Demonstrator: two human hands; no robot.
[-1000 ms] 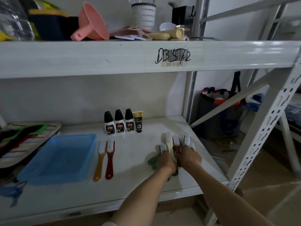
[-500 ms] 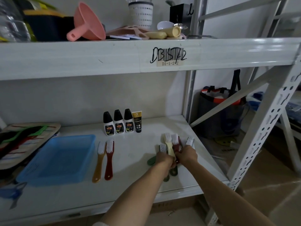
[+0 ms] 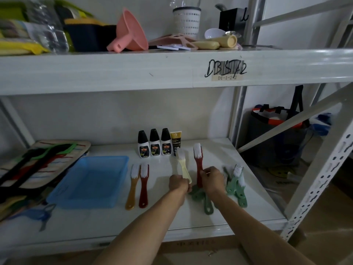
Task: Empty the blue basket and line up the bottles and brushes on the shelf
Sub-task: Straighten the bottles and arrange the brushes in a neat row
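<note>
Currently: shelf [image 3: 191, 217] carries everything. Blue basket [image 3: 91, 180] sits toward the left edge, empty as far as I can see. Three bottles [image 3: 154, 143] plus a dark tube [image 3: 175, 141] stand in a row at the back edge, touching or nearly so. Two brushes, amber [image 3: 132, 188] and dark red [image 3: 143, 186], lie parallel just right of the basket, bristles toward the back. Unsorted green brushes [image 3: 236, 184] are heaped near the right edge.

Left hand [image 3: 179, 185]: fingers closed round the handle end of a cream brush [image 3: 183, 165], bristles pointing to the back. Right hand [image 3: 213, 178]: fingers closed on the handle of a red brush [image 3: 198, 163], same orientation. Both brushes look lifted off the shelf, though I can't confirm.

To do this step well, I'd say: set both down right of the laid pair, handles flush with those handle ends, bristles to the back, same gap, clear of the bottles. Then work through the green heap one at a time so the stack doesn't slide.
</note>
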